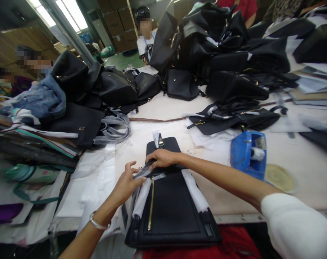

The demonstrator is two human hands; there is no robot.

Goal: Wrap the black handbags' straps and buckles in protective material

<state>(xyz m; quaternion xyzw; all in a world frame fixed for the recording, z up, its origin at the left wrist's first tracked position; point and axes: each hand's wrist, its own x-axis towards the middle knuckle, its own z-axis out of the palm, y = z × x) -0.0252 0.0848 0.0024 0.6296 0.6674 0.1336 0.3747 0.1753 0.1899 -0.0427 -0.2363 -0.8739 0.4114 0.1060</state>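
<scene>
A black bag (177, 205) lies at the near table edge, its flap (174, 143) spread away from me. A gold zipper runs down its left part, and white wrapping (193, 190) covers the straps on both sides. My right hand (162, 159) reaches across the top of the bag, fingers bent down and closed on clear plastic film (144, 172). Beside it on the left, my left hand (129, 181) has its fingers apart, with the film next to its fingertips; a bracelet circles that wrist.
Black bags (120, 86) are heaped across the back. A blue holder (248, 154) stands right of my right forearm. Another black bag (233, 117) lies behind it. Clear strips (116, 126) and striped bands (50, 133) are on the left. People (146, 34) are beyond the table.
</scene>
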